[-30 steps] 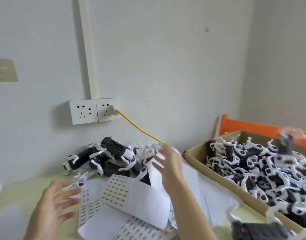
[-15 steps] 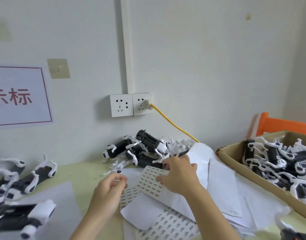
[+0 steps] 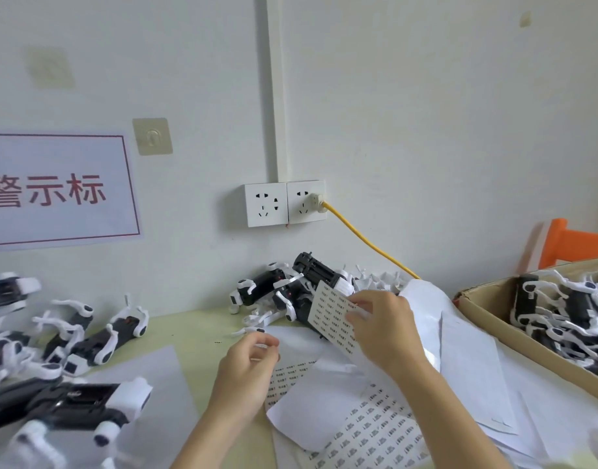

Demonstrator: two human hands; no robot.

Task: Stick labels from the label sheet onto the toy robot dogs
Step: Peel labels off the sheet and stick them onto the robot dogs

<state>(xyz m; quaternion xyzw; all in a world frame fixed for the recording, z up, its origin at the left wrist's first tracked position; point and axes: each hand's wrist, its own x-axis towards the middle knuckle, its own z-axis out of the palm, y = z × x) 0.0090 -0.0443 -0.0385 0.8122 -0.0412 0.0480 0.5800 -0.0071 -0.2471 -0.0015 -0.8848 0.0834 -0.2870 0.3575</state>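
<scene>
Nearest the camera, on the pale green table [image 3: 203,333], a black-and-white plastic toy robot dog [image 3: 67,406] is lying on its side over a plain white paper sheet [image 3: 162,384], and a white sheet of small printed labels [image 3: 365,431] is lying flat under loose white backing papers [image 3: 473,374]. Just beyond, the left hand [image 3: 247,370] is hovering over the papers with its fingers curled and thumb meeting fingertips; whether a label is pinched there I cannot tell. The right hand [image 3: 384,330] is pinching a raised white label sheet [image 3: 335,314], thumb on its printed face, fingers curled behind. Further left, more black-and-white toy dogs [image 3: 98,340] are lying scattered. Behind the raised sheet, another heap of toy dogs [image 3: 284,286] is sitting against the wall. At right, a brown cardboard box [image 3: 494,319] is holding many more. On the wall, a yellow cable [image 3: 368,242] is running from a white double socket [image 3: 284,204], beside a red-lettered sign [image 3: 57,191].
</scene>
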